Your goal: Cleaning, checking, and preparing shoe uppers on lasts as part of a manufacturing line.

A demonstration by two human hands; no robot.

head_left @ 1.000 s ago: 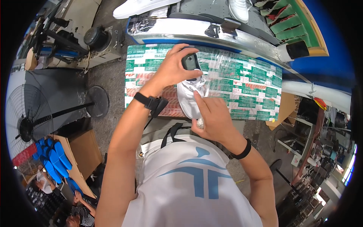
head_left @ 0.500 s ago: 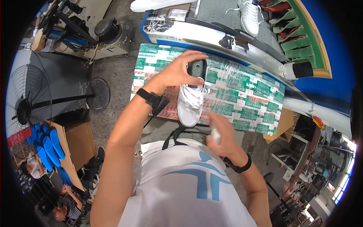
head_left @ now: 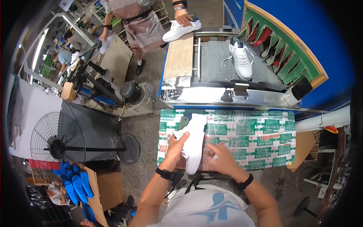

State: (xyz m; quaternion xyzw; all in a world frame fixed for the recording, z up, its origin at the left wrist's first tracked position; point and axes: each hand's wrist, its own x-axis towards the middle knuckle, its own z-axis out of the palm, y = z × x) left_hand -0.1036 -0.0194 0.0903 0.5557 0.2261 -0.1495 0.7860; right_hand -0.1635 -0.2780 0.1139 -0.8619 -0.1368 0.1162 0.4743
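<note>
The left grip is closed around a white, smooth-sided lace-up shoe with a dark green lining, its thumb pressed across the shoe's near side. The shoe lies just ahead and to the right of that grip, tipped so that one plain side faces up, toe toward the person and heel away. It is over the near part of a counter wrapped in green-and-white printed tape; whether it touches the surface I cannot tell.

The right grip is just to the shoe's right, fingers bent toward its edge. Blur hides how wide it is; something small and pale may be between the fingers, though I cannot be sure.

Beyond both grips, a second white laced shoe sits on a grey, dotted conveyor bed beside a green panel of hanging slit flaps. Farther off, ahead of the left grip, a co-worker's hand rests on another white shoe.

The step in hand appears to be tending the shoe's upturned side; touching that face would call for a steady left hold and a light right-hand approach.
</note>
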